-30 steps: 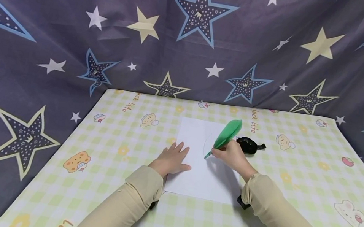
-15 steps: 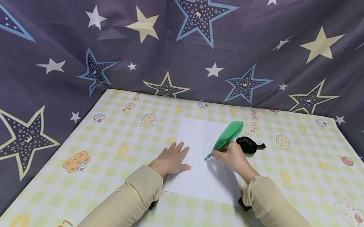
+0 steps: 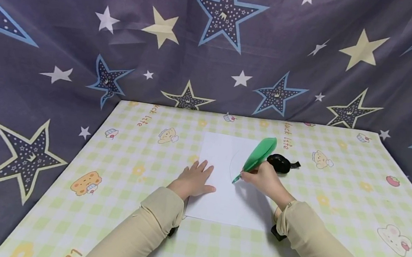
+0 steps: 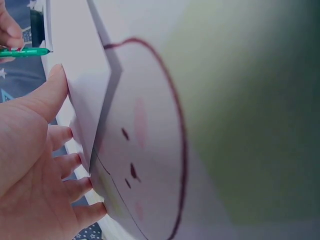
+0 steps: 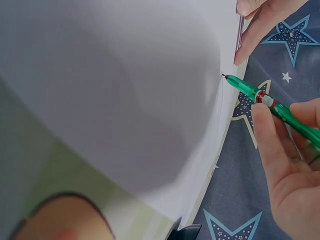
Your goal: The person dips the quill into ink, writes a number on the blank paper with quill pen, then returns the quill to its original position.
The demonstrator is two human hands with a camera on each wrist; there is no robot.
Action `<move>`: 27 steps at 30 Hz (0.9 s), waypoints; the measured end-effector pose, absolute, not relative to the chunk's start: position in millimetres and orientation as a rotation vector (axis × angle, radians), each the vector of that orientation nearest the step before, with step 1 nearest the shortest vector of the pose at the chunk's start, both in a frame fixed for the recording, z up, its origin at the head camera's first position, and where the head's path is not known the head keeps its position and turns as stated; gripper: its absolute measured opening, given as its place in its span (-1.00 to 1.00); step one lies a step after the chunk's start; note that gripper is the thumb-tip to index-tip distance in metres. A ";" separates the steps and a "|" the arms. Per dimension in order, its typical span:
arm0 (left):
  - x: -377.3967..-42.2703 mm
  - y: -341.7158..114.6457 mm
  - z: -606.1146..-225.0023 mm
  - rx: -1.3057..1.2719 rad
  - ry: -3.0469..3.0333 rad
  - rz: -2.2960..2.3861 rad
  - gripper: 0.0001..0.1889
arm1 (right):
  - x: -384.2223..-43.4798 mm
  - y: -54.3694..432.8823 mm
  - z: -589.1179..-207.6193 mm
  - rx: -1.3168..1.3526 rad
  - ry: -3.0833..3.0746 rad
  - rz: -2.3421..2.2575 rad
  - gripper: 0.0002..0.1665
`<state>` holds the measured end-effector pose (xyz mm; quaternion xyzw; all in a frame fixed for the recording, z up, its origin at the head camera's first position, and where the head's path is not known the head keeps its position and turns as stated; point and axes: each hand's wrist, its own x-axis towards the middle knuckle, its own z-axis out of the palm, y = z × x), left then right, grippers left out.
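Note:
A white sheet of paper (image 3: 219, 208) lies on the table, with a thin curved line drawn on its upper middle. My right hand (image 3: 266, 180) pinches a green pen (image 5: 245, 89) with a large green feather-shaped top (image 3: 260, 154). The pen leans to the right, its dark tip at the lower end of the curve. My left hand (image 3: 194, 180) rests spread on the paper's left edge. In the left wrist view the thumb (image 4: 56, 92) and fingertips of that hand lie along the sheet's edge.
A black rounded object (image 3: 279, 164) with a short tail sits just right of the paper. The tablecloth (image 3: 337, 198) is green-checked with cartoon prints. A dark curtain (image 3: 214, 68) with stars hangs behind the table's far edge.
The pen tip has crept slightly down and to the right, and the right hand with it, lengthening the curve a little. My left hand has stayed in place.

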<state>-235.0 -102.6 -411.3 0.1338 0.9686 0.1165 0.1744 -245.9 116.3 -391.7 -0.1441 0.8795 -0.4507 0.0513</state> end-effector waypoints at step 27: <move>-233.0 -101.0 -406.5 0.374 2.742 0.315 -0.24 | -237.9 127.5 -394.9 -0.493 2.684 -1.381 -0.92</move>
